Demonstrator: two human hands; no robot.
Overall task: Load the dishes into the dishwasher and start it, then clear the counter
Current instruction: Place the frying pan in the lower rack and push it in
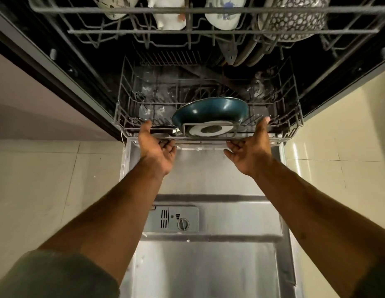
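Note:
The dishwasher stands open, its steel door [208, 265] folded down flat below me. The lower rack [122, 117] sits at the mouth of the tub with a teal frying pan [211, 115] propped on edge at its front. My left hand [157, 147] grips the rack's front rail left of the pan, thumb over the top wire and fingers curled underneath. My right hand [249, 149] holds the same rail right of the pan in the same way. The upper rack [187, 31] above carries white cups, a floral bowl [222, 16] and a dark dotted bowl [294, 18].
Several plates [249, 54] stand on edge at the back right of the lower rack. A detergent dispenser with a round knob [183, 224] sits in the door's inner face. Beige tiled floor [47, 179] lies on both sides of the door.

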